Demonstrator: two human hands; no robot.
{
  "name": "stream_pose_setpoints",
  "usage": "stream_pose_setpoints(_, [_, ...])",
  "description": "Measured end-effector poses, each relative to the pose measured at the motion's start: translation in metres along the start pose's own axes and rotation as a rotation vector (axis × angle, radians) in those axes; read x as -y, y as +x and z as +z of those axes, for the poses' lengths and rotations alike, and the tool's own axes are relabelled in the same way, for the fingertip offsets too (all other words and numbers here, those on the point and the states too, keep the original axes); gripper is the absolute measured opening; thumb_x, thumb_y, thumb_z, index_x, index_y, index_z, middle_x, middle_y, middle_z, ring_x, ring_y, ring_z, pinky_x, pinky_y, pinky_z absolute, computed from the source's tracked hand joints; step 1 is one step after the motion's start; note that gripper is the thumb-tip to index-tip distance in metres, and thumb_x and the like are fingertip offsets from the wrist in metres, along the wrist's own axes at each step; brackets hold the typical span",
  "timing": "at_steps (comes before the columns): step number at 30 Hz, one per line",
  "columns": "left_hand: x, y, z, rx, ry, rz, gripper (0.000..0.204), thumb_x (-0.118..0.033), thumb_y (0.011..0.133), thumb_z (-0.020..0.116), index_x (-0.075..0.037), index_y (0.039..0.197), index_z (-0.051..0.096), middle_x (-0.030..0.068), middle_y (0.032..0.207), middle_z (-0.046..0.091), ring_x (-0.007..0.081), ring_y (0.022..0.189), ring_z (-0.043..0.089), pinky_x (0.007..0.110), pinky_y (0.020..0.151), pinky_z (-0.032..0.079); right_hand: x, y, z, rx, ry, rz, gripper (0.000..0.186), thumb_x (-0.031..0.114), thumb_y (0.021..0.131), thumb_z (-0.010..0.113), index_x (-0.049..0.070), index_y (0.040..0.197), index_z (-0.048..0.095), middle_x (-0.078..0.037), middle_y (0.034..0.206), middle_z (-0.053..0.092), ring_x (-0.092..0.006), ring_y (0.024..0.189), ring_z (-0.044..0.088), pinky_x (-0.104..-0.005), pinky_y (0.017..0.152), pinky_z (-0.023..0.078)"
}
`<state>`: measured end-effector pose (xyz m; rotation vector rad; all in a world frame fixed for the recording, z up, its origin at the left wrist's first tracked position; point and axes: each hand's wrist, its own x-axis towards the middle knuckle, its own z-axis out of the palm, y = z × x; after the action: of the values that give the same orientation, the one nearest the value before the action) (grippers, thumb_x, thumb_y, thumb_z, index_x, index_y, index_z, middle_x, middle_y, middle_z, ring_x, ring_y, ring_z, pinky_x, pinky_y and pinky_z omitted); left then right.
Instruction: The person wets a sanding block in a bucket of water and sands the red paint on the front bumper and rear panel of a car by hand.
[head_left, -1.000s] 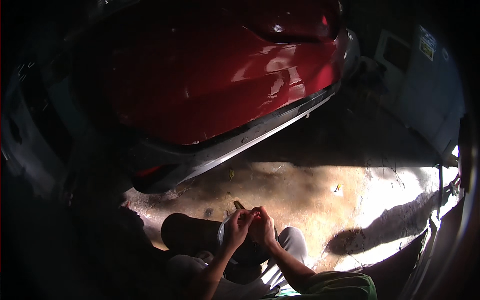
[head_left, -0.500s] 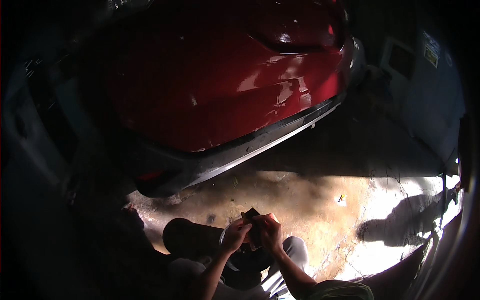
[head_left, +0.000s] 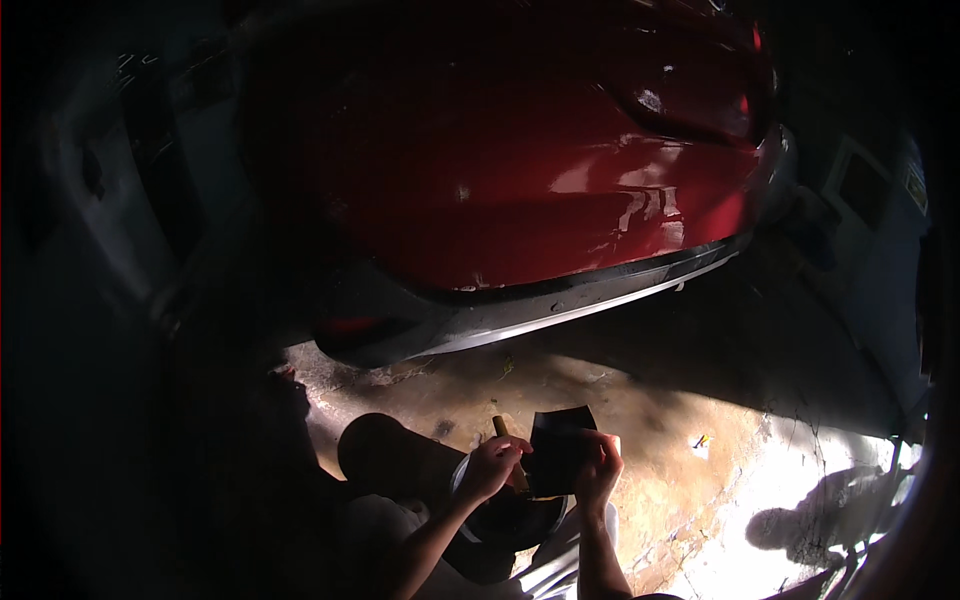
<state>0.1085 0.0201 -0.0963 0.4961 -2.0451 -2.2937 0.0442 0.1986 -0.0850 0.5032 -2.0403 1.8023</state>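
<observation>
My left hand (head_left: 488, 470) is closed around a narrow yellowish-brown stick or block (head_left: 501, 428), whose upper end sticks out above my fingers. In my right hand (head_left: 599, 472) is a thin black sheet (head_left: 560, 452), gripped by its right edge. It looks like sandpaper, though its grain is too dark to make out. The sheet's left edge comes close to my left fingers. Below both hands, between my knees, is a dark round bucket (head_left: 566, 514) with its mouth up; what lies inside is hard to see.
Ahead stands a red car (head_left: 500, 190) with a dark lower bumper (head_left: 560, 306) and a pale strip along its bottom edge. The stained concrete floor (head_left: 660, 460) is sunlit on the right. A dark rounded shape (head_left: 385, 450), perhaps a shadow, lies left of the bucket.
My hands have moved apart, the right one going rightward with the black sheet, which now spreads out flat and broad. More of the stick shows in my left hand. The whole view has turned slightly.
</observation>
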Motion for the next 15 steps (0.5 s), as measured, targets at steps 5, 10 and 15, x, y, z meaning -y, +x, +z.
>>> stream_pose_setpoints(5, [0.060,0.010,-0.009,-0.091,0.620,0.227,0.025,-0.021,0.087,0.072,-0.015,0.111,0.072,0.0154,0.095,0.069,0.0273,0.085,0.071,0.038,0.077,0.057,0.004,0.019,-0.011,-0.112,-0.043,0.028,0.035,-0.014,0.086,0.043,-0.003,0.108,0.069,-0.009,0.100,0.059,-0.0181,0.093,0.061,-0.0271,0.086,0.049])
stream_pose_setpoints(10, [0.112,0.014,-0.018,0.178,1.000,-0.062,0.037,-0.034,0.086,0.076,-0.020,0.119,0.070,0.0238,0.111,0.066,0.0385,0.100,0.068,0.046,0.086,0.056,0.003,-0.016,0.017,0.217,-0.150,0.141,0.025,-0.005,0.094,0.052,0.003,0.107,0.072,-0.010,0.094,0.060,-0.0211,0.090,0.064,-0.0301,0.079,0.049])
stream_pose_setpoints(15, [0.013,0.000,0.015,-0.077,0.377,0.275,0.038,-0.029,0.086,0.079,-0.009,0.114,0.065,0.0178,0.107,0.069,0.0311,0.096,0.071,0.040,0.084,0.056,0.009,-0.029,0.012,0.385,-0.382,-0.012,0.022,-0.005,0.089,0.061,0.004,0.103,0.075,-0.011,0.093,0.064,-0.0219,0.090,0.065,-0.0328,0.078,0.051])
